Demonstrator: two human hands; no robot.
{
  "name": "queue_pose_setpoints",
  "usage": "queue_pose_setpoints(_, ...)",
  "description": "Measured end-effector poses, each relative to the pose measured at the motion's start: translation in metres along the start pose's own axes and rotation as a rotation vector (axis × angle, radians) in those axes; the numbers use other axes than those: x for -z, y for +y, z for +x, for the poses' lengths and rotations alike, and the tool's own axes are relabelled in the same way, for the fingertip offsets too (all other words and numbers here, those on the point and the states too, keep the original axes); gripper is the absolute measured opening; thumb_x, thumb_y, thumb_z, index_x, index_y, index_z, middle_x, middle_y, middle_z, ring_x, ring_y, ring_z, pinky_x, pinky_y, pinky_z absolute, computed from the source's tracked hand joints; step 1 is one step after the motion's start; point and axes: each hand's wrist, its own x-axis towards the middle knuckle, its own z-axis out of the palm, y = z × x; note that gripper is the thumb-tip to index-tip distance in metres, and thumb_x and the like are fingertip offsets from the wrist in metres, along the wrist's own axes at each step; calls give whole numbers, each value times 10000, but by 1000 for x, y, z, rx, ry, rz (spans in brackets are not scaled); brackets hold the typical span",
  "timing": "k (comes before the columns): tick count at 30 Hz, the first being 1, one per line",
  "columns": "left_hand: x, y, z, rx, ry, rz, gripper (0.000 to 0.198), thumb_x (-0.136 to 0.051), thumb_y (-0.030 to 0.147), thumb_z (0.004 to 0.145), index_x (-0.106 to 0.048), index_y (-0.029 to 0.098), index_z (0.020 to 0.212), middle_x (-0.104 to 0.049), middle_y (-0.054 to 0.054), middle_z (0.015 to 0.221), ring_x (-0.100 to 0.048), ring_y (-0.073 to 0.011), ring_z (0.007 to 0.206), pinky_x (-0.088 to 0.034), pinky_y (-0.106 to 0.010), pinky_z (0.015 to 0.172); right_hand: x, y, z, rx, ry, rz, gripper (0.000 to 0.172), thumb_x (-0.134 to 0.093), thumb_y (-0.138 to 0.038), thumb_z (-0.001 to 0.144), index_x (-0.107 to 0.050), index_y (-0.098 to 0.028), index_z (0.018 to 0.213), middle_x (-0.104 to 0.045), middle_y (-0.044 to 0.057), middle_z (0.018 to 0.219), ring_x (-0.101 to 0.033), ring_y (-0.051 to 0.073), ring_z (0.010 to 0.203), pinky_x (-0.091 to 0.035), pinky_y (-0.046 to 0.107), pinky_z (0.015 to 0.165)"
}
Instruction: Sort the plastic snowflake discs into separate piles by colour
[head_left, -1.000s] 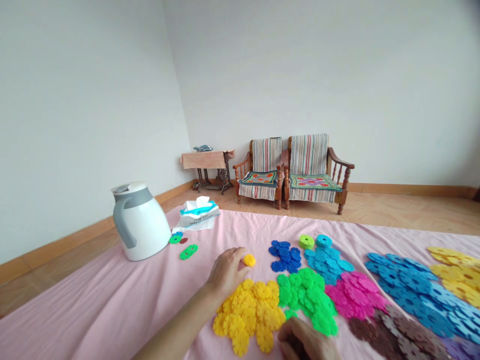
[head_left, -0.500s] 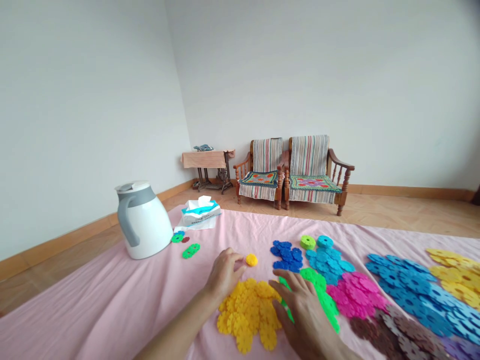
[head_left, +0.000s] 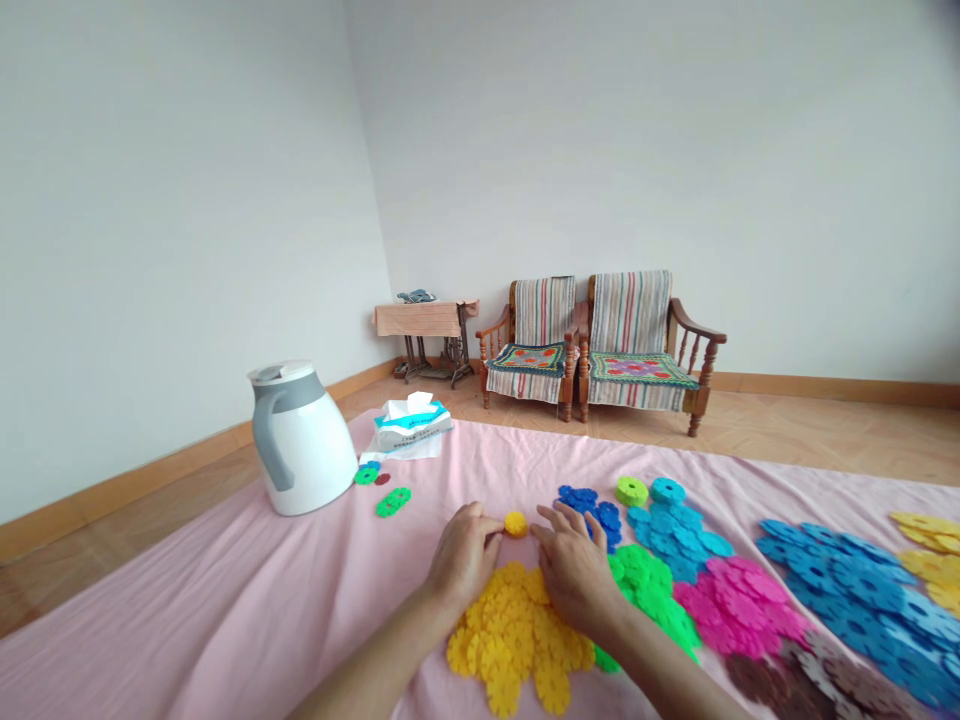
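A small yellow stack of discs point(head_left: 515, 524) stands on the pink cloth point(head_left: 315, 600), beyond a loose pile of yellow notched discs point(head_left: 514, 630). My left hand point(head_left: 466, 556) is at the stack's left side, fingertips touching or nearly touching it; whether it grips is unclear. To the right of the stack, my right hand point(head_left: 574, 560) has its fingers apart and holds nothing, its fingertips a little short of the stack. Dark blue discs point(head_left: 592, 508) and bright green discs point(head_left: 649, 590) lie beside and partly behind my right hand.
Right of the hands are light blue point(head_left: 675, 535), pink point(head_left: 739, 605), brown and blue disc piles, plus a lime stack point(head_left: 631, 490). On the left stand a white jug point(head_left: 307, 450) and a tissue box point(head_left: 411, 425), with green discs point(head_left: 394, 502) nearby. Two chairs are behind.
My right hand has moved up from beside the yellow pile to the small stack's right. My left hand has come closer to the stack. The view has shifted slightly left.
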Motion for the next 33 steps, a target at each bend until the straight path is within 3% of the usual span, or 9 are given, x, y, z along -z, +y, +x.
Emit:
queue_pose_setpoints(10,1,1,1,-2,8,-20,258,-478,74,795,-709,185,760,-588,-41,757,-560,-171,767,-416,-258,679,-4,-1,2,-3,-16,33,516,-401,-69,767,-614,-268,1192,-575,44,1306,-402,258,1260,-181,460,1041)
queue_pose_setpoints(17,-2,-2,2,51,52,-29,219,-501,75,762,-688,173,820,-603,-44,794,-580,-168,767,-430,-251,669,0,-3,5,-6,23,70,451,-389,-73,792,-644,-230,1128,-606,57,1264,-453,233,1206,-190,415,1034)
queue_pose_setpoints(28,0,3,1,-19,41,-35,199,-486,110,802,-664,175,741,-591,-38,743,-576,-159,726,-418,-240,622,2,-10,5,8,48,130,408,-409,-72,797,-653,-211,1092,-669,69,1143,-530,241,1115,-213,414,1012)
queue_pose_setpoints(33,-4,-3,6,60,71,-149,149,-563,79,709,-654,159,796,-604,-34,795,-580,-154,745,-441,-239,654,6,-3,5,-19,73,165,396,-397,-69,813,-648,-188,1095,-668,81,1134,-546,232,1095,-252,399,989)
